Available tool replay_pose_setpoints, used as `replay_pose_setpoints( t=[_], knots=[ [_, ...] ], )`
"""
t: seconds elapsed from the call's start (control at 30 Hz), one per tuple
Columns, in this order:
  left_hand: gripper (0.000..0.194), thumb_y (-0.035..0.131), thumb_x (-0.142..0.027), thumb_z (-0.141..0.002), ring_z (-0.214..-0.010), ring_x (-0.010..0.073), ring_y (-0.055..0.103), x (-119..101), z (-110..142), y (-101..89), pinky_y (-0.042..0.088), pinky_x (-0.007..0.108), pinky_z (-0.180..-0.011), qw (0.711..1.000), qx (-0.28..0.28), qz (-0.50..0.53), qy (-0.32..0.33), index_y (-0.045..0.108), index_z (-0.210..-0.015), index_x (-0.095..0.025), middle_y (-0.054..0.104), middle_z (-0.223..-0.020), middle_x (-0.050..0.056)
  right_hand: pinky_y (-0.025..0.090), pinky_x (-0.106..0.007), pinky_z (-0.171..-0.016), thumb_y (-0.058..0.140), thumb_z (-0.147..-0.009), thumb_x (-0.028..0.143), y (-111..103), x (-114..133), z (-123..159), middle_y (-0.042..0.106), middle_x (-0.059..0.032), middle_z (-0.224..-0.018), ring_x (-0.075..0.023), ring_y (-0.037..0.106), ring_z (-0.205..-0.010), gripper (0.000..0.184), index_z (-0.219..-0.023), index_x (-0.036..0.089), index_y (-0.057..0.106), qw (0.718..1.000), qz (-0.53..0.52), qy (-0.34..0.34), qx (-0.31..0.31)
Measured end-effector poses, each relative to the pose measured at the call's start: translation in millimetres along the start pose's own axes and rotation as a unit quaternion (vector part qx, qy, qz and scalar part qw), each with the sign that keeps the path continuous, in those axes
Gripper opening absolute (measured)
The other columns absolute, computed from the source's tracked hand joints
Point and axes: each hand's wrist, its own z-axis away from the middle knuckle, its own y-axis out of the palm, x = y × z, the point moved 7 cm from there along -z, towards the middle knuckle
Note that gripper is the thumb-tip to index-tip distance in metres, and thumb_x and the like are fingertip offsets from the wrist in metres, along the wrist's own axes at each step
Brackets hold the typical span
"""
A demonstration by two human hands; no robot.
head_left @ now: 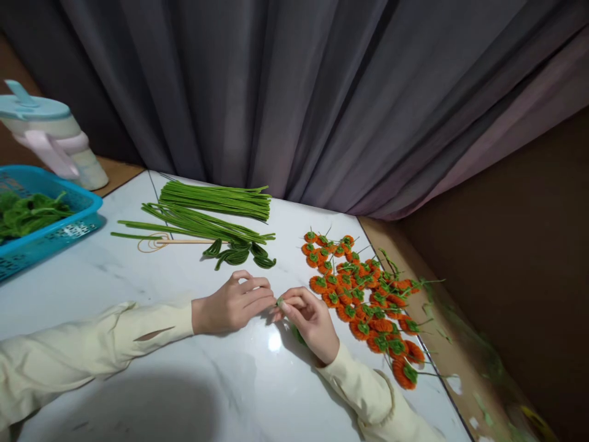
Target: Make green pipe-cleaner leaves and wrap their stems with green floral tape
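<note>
My left hand [237,302] and my right hand [311,319] meet fingertip to fingertip over the white tabletop [207,374]. Both are closed in a pinch on a small green pipe cleaner piece [279,301], mostly covered by the fingers. A bit of green [298,334] shows below my right hand; whether it belongs to the same piece I cannot tell. Just beyond my left hand lie several dark green pipe cleaner leaves [239,253]. To the right of my right hand spread many orange pipe cleaner persimmons [361,294] with green tops and thin stems.
Behind the leaves lie bundles of green pipe cleaners [214,199] and a thin wooden stick [188,241]. A blue basket [50,245] with green pieces stands at left, a tumbler [50,135] behind it. A grey curtain [276,92] hangs along the far edge.
</note>
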Motion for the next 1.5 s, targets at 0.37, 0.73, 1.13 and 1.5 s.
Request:
replay_pose_setpoints(
  t=[0.37,0.73,1.13,1.5],
  knots=[
    [0.019,0.039,-0.011,-0.092,-0.085,0.0179,0.059,-2,-3,-2.6,0.026,0.033,-0.078,0.999,-0.021,-0.016,-0.039,0.057,-0.095,-0.014,0.07,-0.079,0.003,0.052,-0.03,-0.064,0.069,-0.076,0.037,4,-2,-3,0.066,-0.0004,-0.061,-0.015,0.063,-0.057,0.026,-0.08,0.017,0.053,0.995,-0.086,0.034,0.037],
    [0.024,0.037,-0.01,-0.091,-0.086,0.0175,0.058,5,0,-0.2,0.026,0.034,-0.08,0.99,0.007,0.075,-0.12,0.059,-0.095,-0.018,0.068,-0.079,0.003,0.051,-0.028,-0.071,0.067,-0.08,0.028,4,-1,-2,0.068,-0.0026,-0.067,-0.0148,0.066,-0.066,0.018,-0.084,0.016,0.055,0.994,-0.088,0.008,0.059],
    [0.021,0.048,-0.031,-0.089,-0.083,0.0174,0.054,26,13,27.4,0.041,0.029,-0.075,0.817,0.066,0.401,-0.409,0.062,-0.082,-0.016,0.058,-0.082,0.004,0.053,-0.028,-0.067,0.069,-0.077,0.024,0,-1,0,0.069,-0.0021,-0.064,-0.015,0.066,-0.062,0.014,-0.08,0.016,0.057,0.996,-0.076,0.006,0.047],
    [0.019,0.051,-0.033,-0.086,-0.084,0.0168,0.054,27,12,30.0,0.043,0.028,-0.075,0.802,0.064,0.418,-0.422,0.06,-0.082,-0.016,0.058,-0.085,0.004,0.053,-0.029,-0.066,0.068,-0.077,0.032,-1,1,3,0.069,-0.0017,-0.066,-0.0159,0.066,-0.063,0.026,-0.091,0.019,0.05,1.0,-0.022,-0.001,0.012]
  ],
)
